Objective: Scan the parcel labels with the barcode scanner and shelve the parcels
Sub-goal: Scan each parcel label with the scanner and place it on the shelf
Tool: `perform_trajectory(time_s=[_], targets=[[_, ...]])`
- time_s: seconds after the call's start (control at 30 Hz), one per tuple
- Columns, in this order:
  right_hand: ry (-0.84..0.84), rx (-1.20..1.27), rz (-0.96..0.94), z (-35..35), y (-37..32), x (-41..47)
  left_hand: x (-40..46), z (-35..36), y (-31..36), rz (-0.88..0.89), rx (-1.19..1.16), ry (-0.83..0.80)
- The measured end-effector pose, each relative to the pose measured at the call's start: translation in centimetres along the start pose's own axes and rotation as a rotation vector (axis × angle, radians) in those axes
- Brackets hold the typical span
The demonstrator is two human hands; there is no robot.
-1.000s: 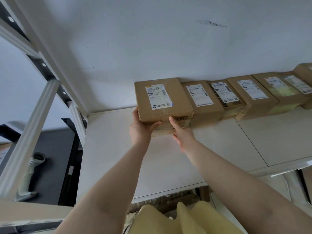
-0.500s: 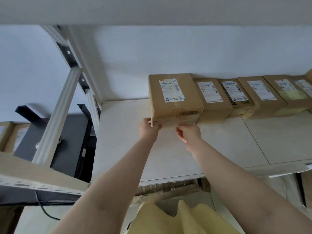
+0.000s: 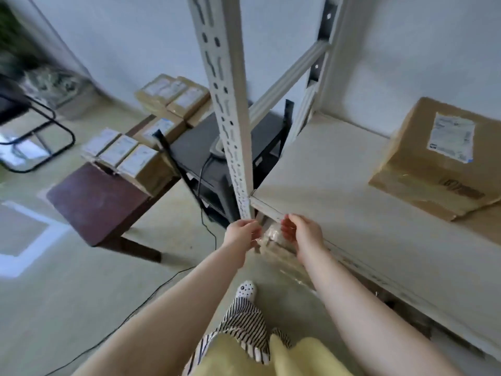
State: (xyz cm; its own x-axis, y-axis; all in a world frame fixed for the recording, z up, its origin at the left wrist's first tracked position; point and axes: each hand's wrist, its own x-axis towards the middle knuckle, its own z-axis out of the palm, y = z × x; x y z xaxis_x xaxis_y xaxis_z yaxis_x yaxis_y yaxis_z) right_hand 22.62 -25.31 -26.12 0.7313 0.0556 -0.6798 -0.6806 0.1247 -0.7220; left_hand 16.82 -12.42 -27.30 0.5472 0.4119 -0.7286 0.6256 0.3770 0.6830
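Note:
A brown parcel [image 3: 439,161] with a white label lies on the white shelf board [image 3: 320,180] at the right. Neither hand touches it. My left hand [image 3: 241,232] and my right hand [image 3: 303,232] hang empty, fingers loosely curled, in front of the shelf's front left corner. Several labelled brown parcels [image 3: 135,161] are stacked on a dark wooden table [image 3: 95,202] to the left, with more parcels [image 3: 173,96] behind them. Part of the barcode scanner [image 3: 217,150] shows on the black stand behind the shelf post, mostly hidden.
A white slotted shelf post [image 3: 230,126] rises in the middle of the view. A black stand [image 3: 211,161] with a cable stands between table and shelf. A black metal chair frame [image 3: 35,137] is far left. Open floor lies in front of me.
Both hands have let go of the parcel on the shelf and drawn back to the shelf's front corner. My view has swung left and down toward the table of parcels.

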Motion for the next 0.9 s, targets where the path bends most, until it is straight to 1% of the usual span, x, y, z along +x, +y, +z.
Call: perform_trajectory(time_s=[0.07, 0.17, 0.3, 0.4, 0.5, 0.6, 0.7, 0.8, 0.9], targets=[[-0.103, -0.061, 0.023, 3.1, 2.2, -1.4, -0.5, -4.6, -1.2, -0.054, -0.099, 0.110], [-0.206, -0.118, 0.037, 7.2, 4.3, -3.3, -0.9, -10.5, -2.0, -0.073, -0.215, 0.226], [-0.321, -0.207, 0.093, 12.3, 6.3, -4.2, -0.8, -16.7, -2.4, -0.060, -0.307, 0.274], [-0.340, -0.284, 0.132, 16.0, 7.9, -4.1, 0.0, -21.7, -2.6, -0.052, -0.327, 0.258], [-0.307, -0.335, 0.157, 20.1, 9.1, -3.8, 1.4, -28.1, -2.1, -0.045, -0.323, 0.256], [-0.280, -0.358, 0.166, 24.6, 10.0, -3.7, 2.8, -35.4, -0.5, -0.023, -0.289, 0.291], [-0.265, -0.377, 0.167, 28.5, 10.4, -3.8, 3.8, -41.3, 1.3, -0.037, -0.269, 0.353], [-0.299, -0.384, 0.149, 32.2, 10.2, -4.0, 5.5, -45.1, 3.2, -0.033, -0.287, 0.381], [-0.331, -0.381, 0.115, 35.3, 9.4, -3.3, 7.8, -45.8, 5.5, -0.018, -0.351, 0.353]])
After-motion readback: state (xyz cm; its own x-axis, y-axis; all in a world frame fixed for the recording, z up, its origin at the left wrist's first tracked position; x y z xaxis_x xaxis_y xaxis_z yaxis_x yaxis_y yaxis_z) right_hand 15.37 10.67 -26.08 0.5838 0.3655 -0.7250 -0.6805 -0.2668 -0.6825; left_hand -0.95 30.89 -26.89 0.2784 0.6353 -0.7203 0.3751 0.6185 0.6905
